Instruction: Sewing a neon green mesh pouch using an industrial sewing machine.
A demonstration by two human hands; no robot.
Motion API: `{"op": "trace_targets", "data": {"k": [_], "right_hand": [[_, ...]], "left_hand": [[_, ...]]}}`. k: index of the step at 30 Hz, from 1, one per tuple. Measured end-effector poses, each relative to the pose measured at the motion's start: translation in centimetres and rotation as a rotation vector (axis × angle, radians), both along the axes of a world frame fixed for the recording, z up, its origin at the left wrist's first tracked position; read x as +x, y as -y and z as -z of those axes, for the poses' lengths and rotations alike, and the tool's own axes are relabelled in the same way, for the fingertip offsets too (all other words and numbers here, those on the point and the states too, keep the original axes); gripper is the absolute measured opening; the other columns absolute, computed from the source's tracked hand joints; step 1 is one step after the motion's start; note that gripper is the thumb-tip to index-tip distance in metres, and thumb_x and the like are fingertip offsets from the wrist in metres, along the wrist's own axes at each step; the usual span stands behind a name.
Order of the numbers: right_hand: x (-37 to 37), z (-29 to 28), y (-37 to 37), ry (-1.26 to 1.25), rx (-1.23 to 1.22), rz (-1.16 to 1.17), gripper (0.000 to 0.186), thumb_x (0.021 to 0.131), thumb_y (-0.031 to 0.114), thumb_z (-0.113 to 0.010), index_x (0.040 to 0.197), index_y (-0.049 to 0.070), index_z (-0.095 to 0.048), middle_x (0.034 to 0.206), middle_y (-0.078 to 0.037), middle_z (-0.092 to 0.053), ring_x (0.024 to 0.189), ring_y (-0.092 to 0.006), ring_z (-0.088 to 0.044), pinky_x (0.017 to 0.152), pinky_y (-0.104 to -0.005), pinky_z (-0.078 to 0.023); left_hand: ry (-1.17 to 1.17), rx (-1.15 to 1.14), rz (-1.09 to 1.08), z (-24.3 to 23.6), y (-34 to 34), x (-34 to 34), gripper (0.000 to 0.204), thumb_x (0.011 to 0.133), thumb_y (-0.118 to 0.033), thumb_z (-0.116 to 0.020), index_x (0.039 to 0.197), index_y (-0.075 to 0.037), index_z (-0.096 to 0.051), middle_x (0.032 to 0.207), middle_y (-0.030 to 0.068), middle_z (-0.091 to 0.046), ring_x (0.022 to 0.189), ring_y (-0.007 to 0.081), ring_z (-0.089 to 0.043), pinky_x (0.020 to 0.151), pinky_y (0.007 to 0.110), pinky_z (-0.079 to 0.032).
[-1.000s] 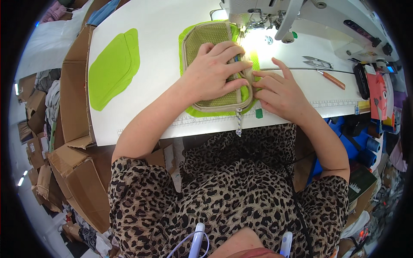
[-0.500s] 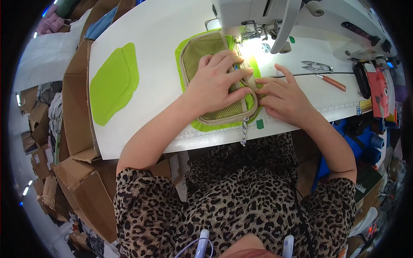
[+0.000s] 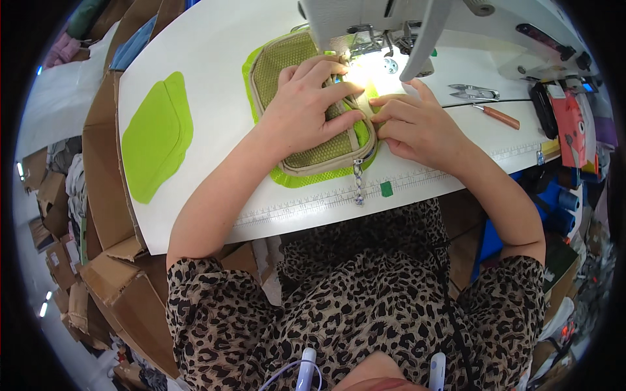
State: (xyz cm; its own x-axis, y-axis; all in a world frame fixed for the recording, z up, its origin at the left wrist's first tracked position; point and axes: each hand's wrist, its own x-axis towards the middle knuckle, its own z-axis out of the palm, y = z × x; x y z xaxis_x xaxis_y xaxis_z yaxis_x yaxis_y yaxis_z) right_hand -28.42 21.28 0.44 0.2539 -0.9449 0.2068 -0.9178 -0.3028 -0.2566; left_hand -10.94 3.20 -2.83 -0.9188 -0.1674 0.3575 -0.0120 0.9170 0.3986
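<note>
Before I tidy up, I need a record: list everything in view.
table: one, white, centre
pouch: one, olive mesh, on table
lower fabric: one, lime, beneath pouch
fabric pieces: two overlapping, lime, table's left
sewing machine: one, white, top right
snips: one, silver, table's right
handled tool: one, brown, below snips
ruler strip: one, whitish, table's front
dark item: one, black, far right
printed item: one, pink, far right
spools: at least two, blue, right
cardboard boxes: several, brown, left
clutter: uncounted, mixed, both sides
leopard-print top: one, brown, bottom
left grip: one, bare, on pouch
right grip: one, bare, pouch's right edge
</note>
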Motion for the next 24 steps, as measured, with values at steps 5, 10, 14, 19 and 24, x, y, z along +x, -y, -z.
{"op": "trace_targets", "data": {"k": [5,10,14,19,24], "right_hand": [[-0.7,0.5,0.7,0.027,-0.018,0.015,0.015,0.080,0.013,-0.074,0.087,0.013,-0.061,0.097,0.002,-0.057,0.105,-0.0138,-0.062,0.110,-0.0560,-0.036],[-0.5,1.1,0.5,0.068,-0.056,0.026,0.014,0.080,0.013,-0.073,0.088,0.014,-0.062,0.100,0.003,-0.059,0.106,-0.0119,-0.062,0.111,-0.0567,-0.035],[-0.3,1.1,0.2,0.076,-0.043,0.048,0.014,0.080,0.012,-0.073,0.089,0.014,-0.063,0.101,0.004,-0.061,0.106,-0.0116,-0.062,0.112,-0.0573,-0.034],[0.0,1.0,0.6,0.072,-0.047,0.057,0.015,0.078,0.011,-0.073,0.090,0.013,-0.064,0.103,0.004,-0.061,0.105,-0.0130,-0.062,0.113,-0.0568,-0.034],[0.2,1.0,0.8,0.073,-0.073,0.052,0.015,0.078,0.011,-0.073,0.090,0.013,-0.064,0.105,0.004,-0.062,0.107,-0.0157,-0.061,0.112,-0.0521,-0.037]], "left_hand": [[0.013,-0.009,-0.015,0.0,0.2,-0.4,0.037,0.089,-0.044,-0.067,0.113,-0.017,-0.072,0.127,0.0101,-0.059,0.131,0.0289,-0.049,0.103,0.048,-0.036],[0.044,-0.041,-0.005,-0.4,0.0,0.2,0.039,0.088,-0.042,-0.068,0.114,-0.013,-0.070,0.130,0.0109,-0.058,0.133,0.0311,-0.047,0.105,0.051,-0.037],[0.125,-0.034,-0.004,-2.5,-2.4,1.5,0.057,0.081,-0.055,-0.072,0.117,-0.011,-0.067,0.132,0.0110,-0.057,0.138,0.0323,-0.042,0.106,0.063,-0.035],[0.173,-0.047,-0.045,-2.6,-2.6,2.2,0.074,0.072,-0.066,-0.075,0.121,-0.012,-0.064,0.134,0.0097,-0.056,0.143,0.0313,-0.037,0.105,0.072,-0.032],[0.204,-0.054,-0.029,-3.0,-2.4,2.5,0.081,0.067,-0.066,-0.078,0.124,-0.011,-0.062,0.136,0.0086,-0.055,0.144,0.0298,-0.036,0.106,0.072,-0.033]]}}
